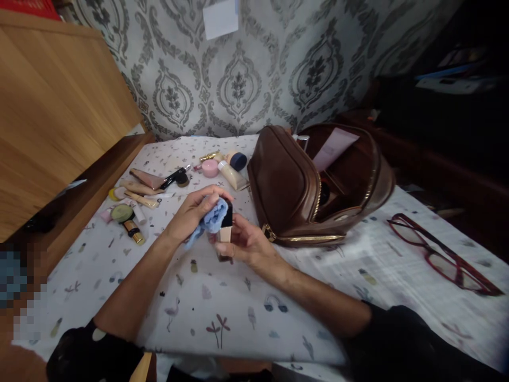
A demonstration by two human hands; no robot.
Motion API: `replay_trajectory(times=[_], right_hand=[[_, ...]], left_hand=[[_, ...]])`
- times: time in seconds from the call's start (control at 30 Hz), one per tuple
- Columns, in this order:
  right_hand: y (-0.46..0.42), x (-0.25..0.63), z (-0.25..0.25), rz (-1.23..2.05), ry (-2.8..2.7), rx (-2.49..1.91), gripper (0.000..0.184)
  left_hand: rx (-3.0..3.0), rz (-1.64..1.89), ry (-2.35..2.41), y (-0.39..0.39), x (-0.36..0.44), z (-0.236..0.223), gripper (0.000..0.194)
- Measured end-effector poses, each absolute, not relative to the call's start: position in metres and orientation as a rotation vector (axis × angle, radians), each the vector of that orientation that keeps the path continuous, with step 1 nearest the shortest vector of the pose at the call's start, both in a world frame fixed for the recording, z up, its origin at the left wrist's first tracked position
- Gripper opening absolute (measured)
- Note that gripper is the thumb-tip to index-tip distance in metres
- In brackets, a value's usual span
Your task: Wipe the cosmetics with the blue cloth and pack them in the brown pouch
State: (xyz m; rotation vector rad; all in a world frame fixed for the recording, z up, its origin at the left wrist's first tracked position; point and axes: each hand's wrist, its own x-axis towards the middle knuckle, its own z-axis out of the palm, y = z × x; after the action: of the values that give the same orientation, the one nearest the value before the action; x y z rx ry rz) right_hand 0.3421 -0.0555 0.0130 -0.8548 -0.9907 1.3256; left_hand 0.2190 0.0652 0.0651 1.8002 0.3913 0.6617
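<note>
My left hand [201,209] is closed on a crumpled blue cloth [216,215], pressing it against the black cap of a small bottle. That bottle [225,236], beige with a dark base and looking like liquid foundation, is upright in the fingers of my right hand [248,241]. Just right of my hands stands a brown cosmetic bag [286,185], unzipped, with a pale pink tube [336,148] sticking out of it. Beyond my hands lie a pink jar [210,168], a beige tube [231,176] and a dark-lidded jar [237,160].
More cosmetics are at the left, among them a black tube [175,178], a green round compact [121,213] and a gold-ended bottle [134,233]. Red-framed glasses [441,260] rest on the right of the patterned tablecloth [222,302]. A wooden panel [59,106] borders the left side.
</note>
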Motion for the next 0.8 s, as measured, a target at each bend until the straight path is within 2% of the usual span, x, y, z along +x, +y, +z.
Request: replay_trajectory(times=[0.13, 0.3, 0.4, 0.47, 0.57, 0.8], right_hand=[[-0.054, 0.344, 0.016, 1.395, -0.807, -0.729, 0.053], [-0.053, 0.344, 0.021, 1.526, -0.651, -0.59, 0.066], [-0.053, 0.345, 0.023, 1.559, -0.58, -0.558, 0.063], [-0.052, 0.346, 0.023, 1.569, -0.559, -0.565, 0.057], [-0.051, 0.349, 0.022, 1.572, -0.559, -0.568, 0.049], [-0.049, 0.352, 0.019, 1.631, -0.649, -0.583, 0.04]], left_hand=[[1.899, 0.564, 0.374, 0.069, 0.221, 0.059, 0.05], [1.792, 0.46, 0.272, 0.076, 0.219, 0.052, 0.079], [1.781, 0.421, 0.234, 0.08, 0.216, 0.051, 0.092], [1.814, 0.417, 0.24, 0.081, 0.216, 0.052, 0.094], [1.856, 0.444, 0.316, 0.079, 0.217, 0.054, 0.084], [1.999, 0.689, 0.525, 0.08, 0.222, 0.054, 0.042]])
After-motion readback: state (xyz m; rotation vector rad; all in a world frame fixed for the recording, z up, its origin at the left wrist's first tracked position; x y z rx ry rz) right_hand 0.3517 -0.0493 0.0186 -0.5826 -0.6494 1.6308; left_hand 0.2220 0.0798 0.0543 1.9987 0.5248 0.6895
